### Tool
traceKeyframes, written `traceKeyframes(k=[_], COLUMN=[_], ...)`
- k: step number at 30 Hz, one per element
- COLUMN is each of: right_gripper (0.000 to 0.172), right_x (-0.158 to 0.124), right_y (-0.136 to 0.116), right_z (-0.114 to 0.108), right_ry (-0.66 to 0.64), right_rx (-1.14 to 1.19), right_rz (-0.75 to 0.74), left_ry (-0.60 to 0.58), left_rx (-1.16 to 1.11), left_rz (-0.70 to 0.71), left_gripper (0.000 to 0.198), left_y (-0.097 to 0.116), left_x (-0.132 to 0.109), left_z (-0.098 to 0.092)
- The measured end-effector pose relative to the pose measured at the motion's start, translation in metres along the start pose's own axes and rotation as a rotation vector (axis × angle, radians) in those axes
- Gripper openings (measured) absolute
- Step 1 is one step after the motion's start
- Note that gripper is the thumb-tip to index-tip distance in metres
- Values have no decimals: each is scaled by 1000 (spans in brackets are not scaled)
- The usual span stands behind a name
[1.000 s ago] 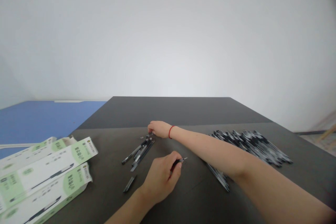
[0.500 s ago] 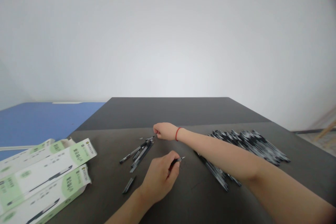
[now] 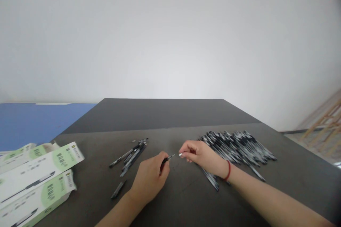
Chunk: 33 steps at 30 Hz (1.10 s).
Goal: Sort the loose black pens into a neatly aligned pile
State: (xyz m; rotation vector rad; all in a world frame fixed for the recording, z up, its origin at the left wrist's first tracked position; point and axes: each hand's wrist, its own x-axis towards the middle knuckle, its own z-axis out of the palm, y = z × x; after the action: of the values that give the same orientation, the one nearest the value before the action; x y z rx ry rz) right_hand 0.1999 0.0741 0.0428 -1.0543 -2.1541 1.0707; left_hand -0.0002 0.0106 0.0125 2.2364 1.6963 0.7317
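Observation:
My left hand (image 3: 151, 176) is closed round a dark pen (image 3: 165, 159), whose thin tip sticks out to the right past the fingers. Facing that tip, a short gap away, my right hand (image 3: 201, 154) pinches a small silvery piece (image 3: 180, 154), too small to tell exactly. A red string circles the right wrist. Left of my left hand lies a small heap of pens and clear tubes (image 3: 134, 156). Nearer to me is a short dark pen cap (image 3: 117, 189). Under and behind my right hand spreads a large pile of black pens (image 3: 234, 145).
White and green pen boxes (image 3: 39, 173) are stacked at the left edge of the dark table (image 3: 160, 113). A tiny light scrap (image 3: 133, 140) lies behind the small heap. Beyond the table are a blue surface (image 3: 48, 120) at left and a wooden frame (image 3: 325, 124) at right.
My right hand has come back from beside the small heap, moving right and nearer, and now shows a silvery piece in its fingertips. The view has turned slightly right; my left hand keeps the pen.

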Motion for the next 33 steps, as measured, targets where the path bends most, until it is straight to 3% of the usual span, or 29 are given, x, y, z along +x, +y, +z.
traceKeyframes(k=[6,11,26,30,33], right_gripper=[6,6,11,21,9], right_x=[-5,-5,-9,-11,-13], right_y=[-1,0,8,8,5], right_z=[15,23,42,41,36], right_ry=[116,109,94,38,28], right_rx=[-181,-219,-312,-329,-373], right_rz=[-116,-183,-197,-203,-255], left_ry=[-25,-46,-133,-143,-154], left_rx=[50,85,226,214,211], left_rz=[59,60,73,105,109], left_gripper=[16,16,20,24,21], left_y=[1,-1,4,4,5], left_x=[0,0,-5,-5,-4], left_z=[-1,-1,-3,-4,-5])
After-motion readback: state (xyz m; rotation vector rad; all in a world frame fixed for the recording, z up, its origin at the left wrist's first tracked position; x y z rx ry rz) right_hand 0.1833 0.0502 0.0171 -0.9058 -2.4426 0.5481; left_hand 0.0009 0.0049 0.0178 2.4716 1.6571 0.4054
